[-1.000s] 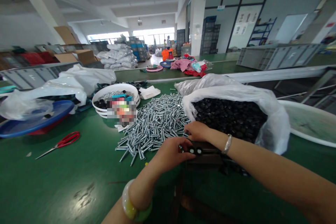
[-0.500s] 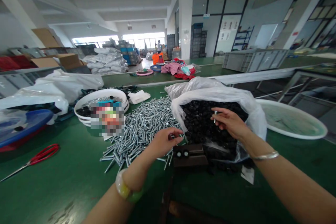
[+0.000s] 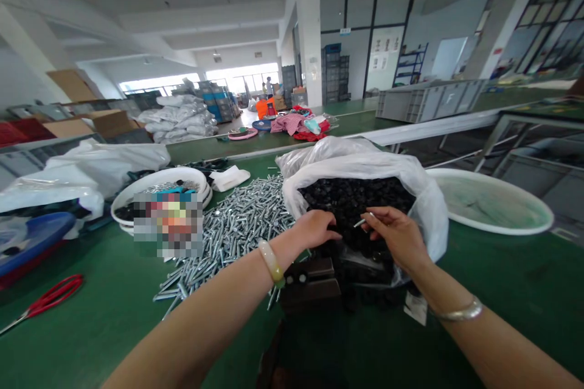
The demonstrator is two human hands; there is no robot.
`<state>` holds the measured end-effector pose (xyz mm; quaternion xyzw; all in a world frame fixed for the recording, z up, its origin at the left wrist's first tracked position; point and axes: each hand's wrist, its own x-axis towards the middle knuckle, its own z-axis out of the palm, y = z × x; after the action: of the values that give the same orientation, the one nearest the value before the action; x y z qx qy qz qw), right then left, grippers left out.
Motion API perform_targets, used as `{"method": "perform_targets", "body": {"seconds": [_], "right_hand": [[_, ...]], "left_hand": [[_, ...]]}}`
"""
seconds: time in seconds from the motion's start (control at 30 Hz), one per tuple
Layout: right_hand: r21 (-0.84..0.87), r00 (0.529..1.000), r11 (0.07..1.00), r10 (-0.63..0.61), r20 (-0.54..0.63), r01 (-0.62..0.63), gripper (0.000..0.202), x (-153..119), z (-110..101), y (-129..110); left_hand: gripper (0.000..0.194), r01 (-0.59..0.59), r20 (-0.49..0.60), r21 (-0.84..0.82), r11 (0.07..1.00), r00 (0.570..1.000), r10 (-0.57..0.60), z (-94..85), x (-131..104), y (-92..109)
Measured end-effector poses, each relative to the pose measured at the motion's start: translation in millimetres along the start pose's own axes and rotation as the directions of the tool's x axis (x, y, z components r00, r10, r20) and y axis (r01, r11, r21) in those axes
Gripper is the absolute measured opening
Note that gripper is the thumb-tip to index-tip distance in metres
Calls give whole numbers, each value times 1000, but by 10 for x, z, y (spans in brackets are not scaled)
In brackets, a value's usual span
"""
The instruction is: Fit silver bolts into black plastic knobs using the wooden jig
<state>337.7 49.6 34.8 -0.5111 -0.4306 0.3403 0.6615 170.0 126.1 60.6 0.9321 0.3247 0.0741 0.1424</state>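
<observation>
Silvery metal bolt (image 3: 364, 221) now sits pinched in the right hand (image 3: 398, 238) over the white bag of black caps (image 3: 356, 197), where the left hand (image 3: 314, 229) has just arrived, fingers curled.

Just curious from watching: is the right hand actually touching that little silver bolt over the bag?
Touching. The head view shows the right hand pinching the silver bolt between its fingertips, above the black parts in the bag.

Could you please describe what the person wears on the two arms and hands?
Both arms are bare, without sleeves or gloves. The left hand has a thick, smooth, pale yellowish-green bangle at its wrist. The right hand has a thin silver metal bracelet at its wrist.
</observation>
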Motion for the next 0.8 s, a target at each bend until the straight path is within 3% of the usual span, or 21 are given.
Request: {"method": "perform_targets", "body": {"seconds": [0.17, 0.37, 0.43, 0.5, 0.6, 0.67, 0.7, 0.73, 0.8], "right_hand": [[-117, 980, 977, -163, 115, 177, 30, -104, 231, -127], [-237, 923, 911, -273, 271, 339, 25, -237, 421, -316], [-244, 867, 854, -371, 332, 459, 22, -282, 480, -389], [-257, 778, 770, -439, 449, 584, 22, -331, 523, -476], [-248, 625, 664, -416, 661, 705, 33, -401, 507, -614], [-213, 555, 647, -384, 738, 732, 39, -421, 439, -690], [-196, 548, 659, -383, 743, 726, 42, -418, 396, -721], [-187, 572, 682, -395, 719, 707, 44, -406, 353, -747], [-207, 684, 749, -407, 605, 629, 44, -369, 286, -785]], "left_hand": [[28, -81, -81, -143, 986, 994, 70, -263, -217, 124], [27, -42, -258, -182, 982, 966, -7, -365, -607, 250], [26, -53, -333, -220, 974, 943, -24, -351, -739, 283], [25, -44, -375, -293, 955, 924, -73, -340, -871, 313], [25, 14, -377, -399, 917, 909, -178, -347, -1098, 339], [24, 61, -390, -427, 902, 888, -244, -352, -1278, 326], [23, 92, -412, -421, 902, 867, -280, -347, -1374, 309], [23, 135, -442, -402, 906, 838, -321, -333, -1468, 284], [22, 249, -475, -342, 906, 786, -395, -271, -1639, 223]]}}
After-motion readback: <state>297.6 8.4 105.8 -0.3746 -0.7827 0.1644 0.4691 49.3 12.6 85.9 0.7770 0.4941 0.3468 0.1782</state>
